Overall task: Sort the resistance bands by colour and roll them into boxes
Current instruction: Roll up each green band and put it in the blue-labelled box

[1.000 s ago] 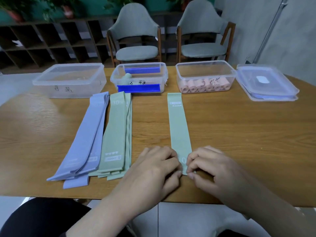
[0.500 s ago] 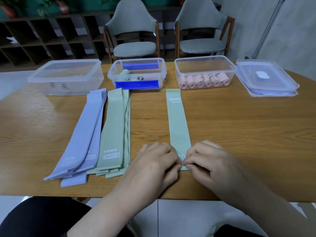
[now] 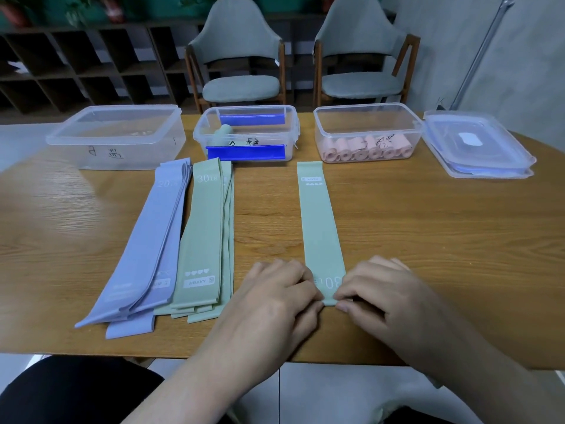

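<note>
Green band (image 3: pixel 321 228) lies flat on the worktop (image 3: pixel 428 240) — left hand (image 3: pixel 275 298) and right hand (image 3: pixel 379 292) both pinch its near end, fingers curled

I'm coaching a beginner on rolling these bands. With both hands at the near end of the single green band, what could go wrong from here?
The left hand and right hand pinch the green band at its corners, so a roll begun unevenly could wander sideways. The near end sits close to the table edge, so the roll might slip off. Pink rolls fill the nearest box; the finished roll could land there by mistake.
</note>
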Action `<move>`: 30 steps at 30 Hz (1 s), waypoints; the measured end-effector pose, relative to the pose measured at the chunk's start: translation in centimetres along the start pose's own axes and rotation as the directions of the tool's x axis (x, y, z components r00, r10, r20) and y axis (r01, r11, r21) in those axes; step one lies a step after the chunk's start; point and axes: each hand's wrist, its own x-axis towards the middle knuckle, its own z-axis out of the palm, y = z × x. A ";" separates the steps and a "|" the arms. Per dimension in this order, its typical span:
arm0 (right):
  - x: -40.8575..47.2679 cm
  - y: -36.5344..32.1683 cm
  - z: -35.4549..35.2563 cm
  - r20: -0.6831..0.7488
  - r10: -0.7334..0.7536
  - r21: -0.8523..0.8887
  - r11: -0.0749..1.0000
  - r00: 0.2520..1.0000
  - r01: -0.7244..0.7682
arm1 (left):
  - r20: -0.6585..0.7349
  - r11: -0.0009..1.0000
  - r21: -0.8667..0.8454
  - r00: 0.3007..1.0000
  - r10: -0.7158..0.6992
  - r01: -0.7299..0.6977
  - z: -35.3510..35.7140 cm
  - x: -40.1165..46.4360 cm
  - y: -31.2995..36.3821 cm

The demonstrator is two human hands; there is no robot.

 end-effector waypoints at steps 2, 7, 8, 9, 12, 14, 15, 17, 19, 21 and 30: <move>0.1 -0.1 0.0 -0.005 0.018 0.016 1.000 1.000 -0.018 | 0.001 1.000 0.002 1.000 -0.010 0.010 0.0 0.0 0.1; 0.7 -0.5 -0.2 0.018 0.049 -0.011 0.999 0.999 -0.048 | 0.014 0.999 -0.014 0.999 -0.041 0.041 -0.2 0.1 0.2; 0.9 -0.5 -0.2 0.022 0.054 -0.012 0.998 0.998 -0.054 | 0.016 0.999 -0.023 0.999 -0.048 0.048 -0.2 0.1 0.1; 1.1 -0.6 -0.3 0.028 0.066 -0.004 0.998 0.997 -0.066 | 0.019 0.998 -0.035 0.998 -0.055 0.056 -0.2 0.2 0.1; 1.4 -0.6 -0.5 0.062 0.103 0.020 0.994 0.993 -0.104 | 0.041 0.994 -0.067 0.996 -0.082 0.085 -0.2 0.2 0.0; 1.4 -0.5 -0.5 0.070 0.105 0.008 0.994 0.992 -0.106 | 0.037 0.993 -0.071 0.995 -0.092 0.094 -0.2 0.2 0.0; 1.4 -0.5 -0.4 0.063 0.105 0.000 0.994 0.992 -0.105 | 0.028 0.993 -0.064 0.995 -0.098 0.099 -0.1 0.3 0.0; 1.3 -0.6 -0.1 0.031 0.105 -0.022 0.994 0.994 -0.104 | 0.004 0.994 -0.033 0.994 -0.108 0.108 0.0 0.3 0.0; 1.3 -0.5 0.0 0.014 0.102 -0.033 0.994 0.995 -0.101 | -0.008 0.993 -0.002 0.993 -0.116 0.116 0.2 0.3 0.0; 1.2 -0.2 -0.1 0.037 0.087 -0.028 0.996 0.996 -0.086 | -0.003 0.992 0.015 0.992 -0.126 0.126 0.3 0.3 -0.1; 1.2 -0.1 -0.2 0.019 0.042 -0.036 0.999 0.999 -0.041 | 0.017 0.990 0.052 0.992 -0.129 0.128 0.4 0.2 -0.1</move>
